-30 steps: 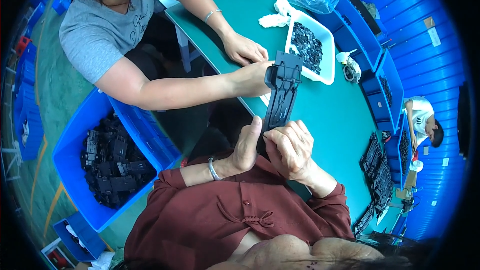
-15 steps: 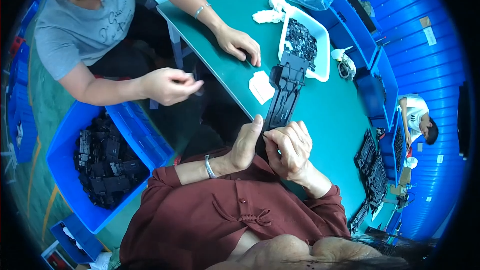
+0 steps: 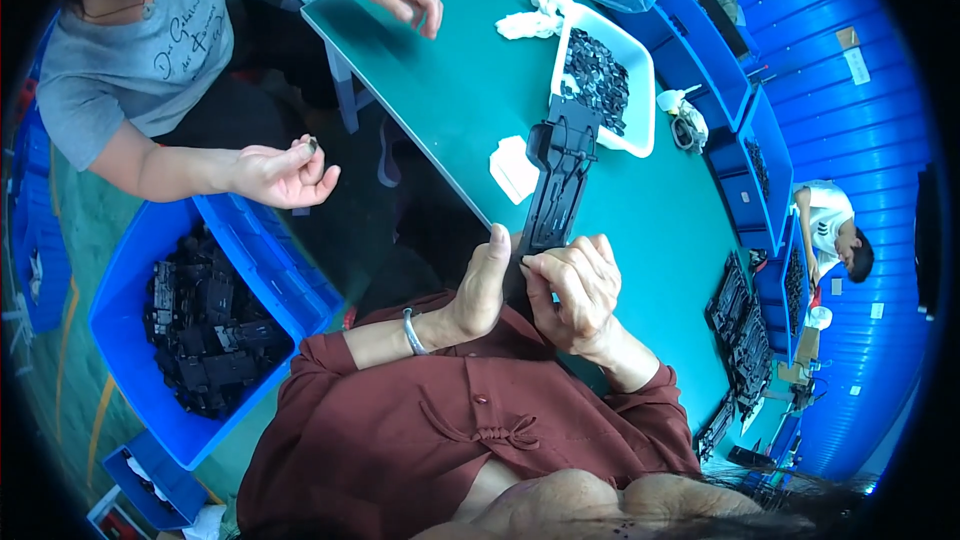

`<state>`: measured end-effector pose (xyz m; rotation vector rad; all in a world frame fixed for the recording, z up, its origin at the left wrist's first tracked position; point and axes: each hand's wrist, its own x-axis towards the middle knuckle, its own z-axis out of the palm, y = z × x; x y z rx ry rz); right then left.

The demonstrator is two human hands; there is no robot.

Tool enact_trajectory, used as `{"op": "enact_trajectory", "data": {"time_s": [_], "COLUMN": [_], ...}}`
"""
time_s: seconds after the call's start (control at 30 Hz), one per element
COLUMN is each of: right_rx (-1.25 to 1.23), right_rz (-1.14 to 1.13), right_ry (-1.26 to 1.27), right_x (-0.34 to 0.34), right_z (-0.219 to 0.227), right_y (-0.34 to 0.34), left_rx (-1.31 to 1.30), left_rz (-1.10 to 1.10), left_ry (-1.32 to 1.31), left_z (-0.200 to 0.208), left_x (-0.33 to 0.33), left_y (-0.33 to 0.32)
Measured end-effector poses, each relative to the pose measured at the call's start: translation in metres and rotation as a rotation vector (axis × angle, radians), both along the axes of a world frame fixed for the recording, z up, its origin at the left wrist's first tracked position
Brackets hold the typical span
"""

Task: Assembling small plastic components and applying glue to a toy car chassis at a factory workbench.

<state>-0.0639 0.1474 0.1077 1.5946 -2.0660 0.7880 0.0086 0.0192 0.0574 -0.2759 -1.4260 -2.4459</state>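
A long black moulded plastic part (image 3: pixel 557 185) is held up in front of my chest, tilted with its far end toward the white bin. My left hand (image 3: pixel 484 285) grips its near end from the left, thumb upright and the other fingers hidden behind it. From the right, my right hand (image 3: pixel 575 295) is closed at the same end, thumb and forefinger pinched at the edge. Whether a small piece sits in that pinch cannot be made out. A white paper-like piece (image 3: pixel 514 169) lies on the table just left of the black part.
A white bin (image 3: pixel 645 110) of small dark pieces stands on the green table (image 3: pixel 450 90). Black parts (image 3: pixel 738 330) are stacked at the right, near blue bins (image 3: pixel 750 180). A blue crate (image 3: pixel 125 340) of black parts is at lower left. A co-worker's hand (image 3: pixel 285 175) pinches something small.
The co-worker's hands have drawn back, one up along the table's far edge, the other leftward. My hands and the black part have shifted only slightly.
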Motion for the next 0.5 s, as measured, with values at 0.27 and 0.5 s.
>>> {"op": "enact_trajectory", "data": {"time_s": [0.27, 0.5], "right_rx": [-0.005, 0.029], "right_rz": [-0.027, -0.015], "right_ry": [-0.003, -0.022], "right_x": [0.006, 0.002], "right_z": [0.004, 0.005], "right_y": [-0.002, -0.002], "left_rx": [-0.084, 0.077], "left_rz": [0.053, -0.087], "left_ry": [-0.080, -0.092], "left_z": [-0.009, -0.026], "left_x": [0.001, -0.003], "left_y": [0.004, 0.009]}}
